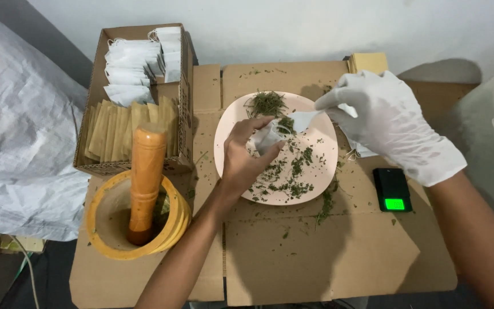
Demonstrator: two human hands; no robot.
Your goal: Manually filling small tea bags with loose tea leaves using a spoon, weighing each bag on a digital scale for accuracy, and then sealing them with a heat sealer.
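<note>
**Two hands hold a small white bag open over a plate of dried herbs**

Nearest the camera lies flattened cardboard, which serves as the work surface and is dusted with green flakes. At its left edge stands a yellow mortar with an orange-brown pestle leaning upright in it. On the right lies a small black scale with a lit green display.

Further in, the bare left hand reaches over the pink plate. Its fingers are curled and pinch the near edge of a white bag. The gloved right hand comes from the right; its thumb and forefinger grip the bag's far corner, the other fingers loosely bent. The bag hangs between the two hands, just above the plate's middle, its mouth pulled open with some herbs showing inside. More chopped herbs are scattered over the plate below the hands, and a looser tuft lies at the plate's far rim.

Beyond the mortar, a cardboard box holds tan sachets standing in a row and stacks of white bags behind them. Crumpled grey-white sheeting covers the left side. A pale wall closes off the far side.
</note>
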